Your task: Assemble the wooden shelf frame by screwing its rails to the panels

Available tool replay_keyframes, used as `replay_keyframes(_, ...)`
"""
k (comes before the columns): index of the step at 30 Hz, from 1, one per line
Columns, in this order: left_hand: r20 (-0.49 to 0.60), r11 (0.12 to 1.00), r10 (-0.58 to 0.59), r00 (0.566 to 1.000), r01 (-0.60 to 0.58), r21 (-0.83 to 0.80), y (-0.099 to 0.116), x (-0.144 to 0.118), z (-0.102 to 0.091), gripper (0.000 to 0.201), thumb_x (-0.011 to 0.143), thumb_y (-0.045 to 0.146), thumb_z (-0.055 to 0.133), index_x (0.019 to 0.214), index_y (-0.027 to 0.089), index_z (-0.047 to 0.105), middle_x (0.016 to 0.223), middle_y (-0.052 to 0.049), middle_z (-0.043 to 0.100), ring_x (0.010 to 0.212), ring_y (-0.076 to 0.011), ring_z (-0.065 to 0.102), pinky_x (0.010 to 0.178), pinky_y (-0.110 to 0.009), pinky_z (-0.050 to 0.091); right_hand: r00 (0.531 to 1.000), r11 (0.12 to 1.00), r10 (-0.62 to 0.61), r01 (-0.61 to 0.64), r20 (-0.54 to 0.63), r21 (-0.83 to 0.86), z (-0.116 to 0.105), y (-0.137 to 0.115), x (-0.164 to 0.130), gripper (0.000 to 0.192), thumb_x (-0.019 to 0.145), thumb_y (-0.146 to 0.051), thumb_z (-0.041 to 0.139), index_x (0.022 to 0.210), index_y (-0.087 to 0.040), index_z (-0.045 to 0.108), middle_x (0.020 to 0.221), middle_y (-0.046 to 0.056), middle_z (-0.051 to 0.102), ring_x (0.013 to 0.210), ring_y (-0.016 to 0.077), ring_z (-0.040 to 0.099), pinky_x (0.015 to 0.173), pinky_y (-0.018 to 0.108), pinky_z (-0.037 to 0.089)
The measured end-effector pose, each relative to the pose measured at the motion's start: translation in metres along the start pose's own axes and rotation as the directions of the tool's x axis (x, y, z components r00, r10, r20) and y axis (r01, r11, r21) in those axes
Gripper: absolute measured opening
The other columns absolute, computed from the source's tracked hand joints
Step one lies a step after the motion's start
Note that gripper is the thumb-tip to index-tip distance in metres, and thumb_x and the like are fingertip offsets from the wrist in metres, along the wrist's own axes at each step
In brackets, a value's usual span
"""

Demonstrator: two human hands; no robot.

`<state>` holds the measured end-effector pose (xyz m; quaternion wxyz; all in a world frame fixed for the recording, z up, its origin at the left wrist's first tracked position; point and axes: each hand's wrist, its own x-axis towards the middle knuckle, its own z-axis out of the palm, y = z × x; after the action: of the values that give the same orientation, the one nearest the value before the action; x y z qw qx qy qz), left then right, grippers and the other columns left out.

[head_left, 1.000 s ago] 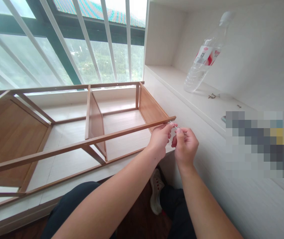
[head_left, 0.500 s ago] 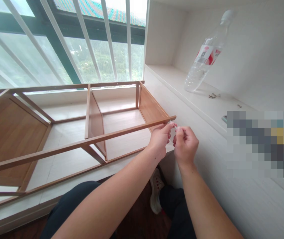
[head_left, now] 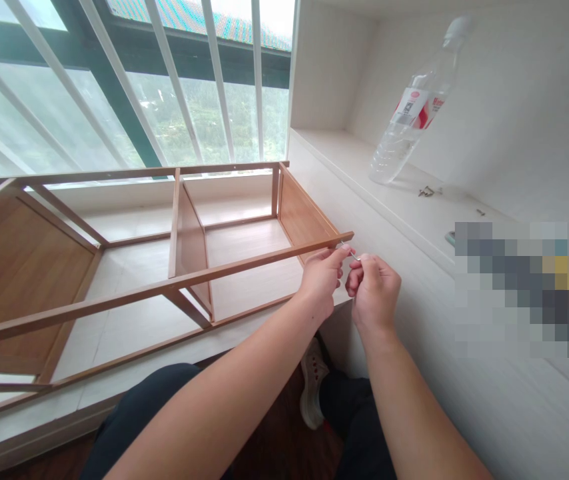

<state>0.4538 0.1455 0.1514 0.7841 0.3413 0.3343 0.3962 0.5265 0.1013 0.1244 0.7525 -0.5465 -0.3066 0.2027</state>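
The right hand (head_left: 375, 290) is closed, and its thumb and fingers grip the bent end of a thin metal rod (head_left: 354, 256). The left hand (head_left: 320, 277) is just beside it; the thumb and forefinger pinch the same rod closer to its other end. This other end reaches the underside of the wooden frame (head_left: 244, 266), near the right tip of its front rail. Whether the rod sits in a screw there, I cannot tell, because the fingers cover this place.

The frame lies on its side upon a pale ledge (head_left: 239, 247). An end panel (head_left: 303, 201) is next to the left hand, and a middle panel (head_left: 192, 243) stands farther to the left. On the pale shelf (head_left: 337, 143) at the right, a clear bottle (head_left: 404, 127) stands, and near its base lie some small screws (head_left: 426, 192). One single screw (head_left: 480, 213) is apart from them. Behind the frame is a window (head_left: 189, 120) with white bars. Below the hands, a light shoe (head_left: 313, 387) is on the dark floor.
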Motion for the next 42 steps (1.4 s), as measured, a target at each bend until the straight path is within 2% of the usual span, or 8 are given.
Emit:
replay_keyframes(9,-0.003,1.000,-0.008,1.000,0.008,-0.004,-0.001,0.002,0.000,0.023,0.077,0.038,0.078,0.077,0.016,0.072,0.058,0.005,0.042,0.054,-0.0085,0.032,0.051,-0.024,0.022,0.993,0.985,0.115,-0.110,-0.033,0.132,0.006,-0.004,0.000,0.025,0.081,-0.035,0.066,0.063,-0.019,0.059,0.040,-0.009,0.043,0.034,0.0076,0.035,0.036,0.021,0.025)
replay_keyframes(12,-0.002,1.000,-0.007,1.000,0.007,-0.003,0.001,0.002,0.001,0.024,0.076,0.040,0.080,0.077,0.016,0.072,0.058,0.005,0.041,0.054,-0.0086,0.033,0.051,-0.024,0.022,0.994,0.985,0.110,-0.106,-0.024,0.139,0.006,-0.004,0.000,0.025,0.082,-0.035,0.066,0.064,-0.019,0.058,0.041,-0.008,0.044,0.035,0.0080,0.035,0.036,0.021,0.026)
replay_keyframes(20,0.003,1.000,0.012,1.000,-0.012,-0.009,0.000,0.003,-0.002,0.026,0.075,0.040,0.080,0.077,0.015,0.073,0.060,0.005,0.040,0.055,-0.0084,0.034,0.049,-0.024,0.024,0.997,0.989,-0.075,0.075,0.008,-0.124,0.002,-0.001,-0.006,0.034,0.092,-0.044,0.064,0.068,-0.021,0.053,0.048,-0.007,0.049,0.041,0.0095,0.043,0.043,0.023,0.038)
replay_keyframes(27,0.013,0.999,-0.010,1.000,0.010,-0.032,0.001,0.003,-0.001,0.027,0.074,0.040,0.081,0.077,0.015,0.073,0.061,0.005,0.039,0.054,-0.0079,0.034,0.050,-0.024,0.023,0.987,0.963,-0.154,0.160,0.043,-0.217,0.000,0.000,-0.005,0.034,0.094,-0.042,0.062,0.069,-0.023,0.051,0.052,-0.008,0.049,0.044,0.0111,0.044,0.044,0.024,0.037)
replay_keyframes(29,0.010,0.999,-0.017,1.000,0.017,-0.034,0.002,0.002,0.000,0.026,0.074,0.040,0.082,0.077,0.015,0.074,0.061,0.005,0.039,0.054,-0.0076,0.033,0.051,-0.024,0.022,0.974,0.928,-0.216,0.225,0.066,-0.296,-0.003,0.001,-0.003,0.031,0.095,-0.040,0.061,0.071,-0.023,0.053,0.055,-0.007,0.051,0.047,0.0119,0.046,0.048,0.025,0.038)
replay_keyframes(33,-0.007,0.999,-0.032,0.999,0.032,-0.033,0.003,0.001,0.000,0.026,0.074,0.039,0.082,0.077,0.014,0.074,0.061,0.005,0.040,0.054,-0.0070,0.032,0.052,-0.023,0.020,0.919,0.780,-0.361,0.390,0.158,-0.490,-0.010,0.005,0.001,0.027,0.097,-0.036,0.058,0.074,-0.022,0.056,0.060,-0.006,0.054,0.053,0.0123,0.048,0.056,0.026,0.039)
replay_keyframes(36,-0.009,0.999,-0.034,0.999,0.034,-0.034,0.002,0.001,0.000,0.027,0.073,0.040,0.082,0.078,0.015,0.075,0.062,0.005,0.041,0.055,-0.0071,0.033,0.052,-0.023,0.020,0.913,0.747,-0.367,0.402,0.176,-0.530,-0.014,0.007,0.002,0.026,0.097,-0.037,0.057,0.076,-0.022,0.058,0.060,-0.005,0.056,0.053,0.0127,0.050,0.058,0.026,0.040)
replay_keyframes(42,-0.011,0.998,-0.051,0.999,0.050,-0.034,0.002,0.002,-0.001,0.028,0.072,0.041,0.083,0.079,0.015,0.075,0.062,0.005,0.041,0.055,-0.0073,0.032,0.052,-0.023,0.020,0.924,0.759,-0.349,0.375,0.154,-0.533,-0.016,0.008,0.003,0.026,0.096,-0.040,0.059,0.078,-0.022,0.060,0.062,-0.004,0.059,0.053,0.0137,0.053,0.057,0.026,0.042)
